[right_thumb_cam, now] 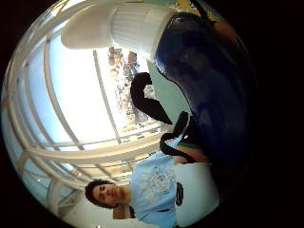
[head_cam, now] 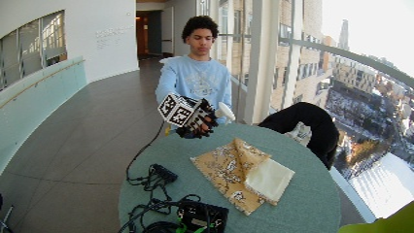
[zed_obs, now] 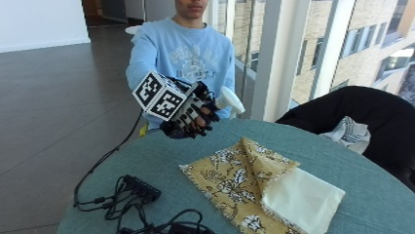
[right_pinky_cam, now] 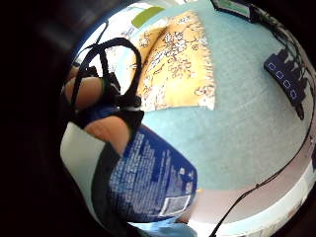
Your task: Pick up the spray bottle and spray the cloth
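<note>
At frame centre, the gloved right hand (head_cam: 194, 121) grips a spray bottle (head_cam: 223, 111) (white nozzle showing) above the round table (head_cam: 304, 204). Below it, at lower centre, lies a folded yellow cloth (head_cam: 236, 172).

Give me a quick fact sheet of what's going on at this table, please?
Hand: gloved right hand raised above the table
Grip: fingers curled round the bottle
Bottle: blue body, white spray head, lifted clear of the table
Cloth: yellow floral, flat on the table, one corner folded over showing a pale underside
Spraying: none visible
Elsewhere: cables on the table, dark jacket on a chair
</note>
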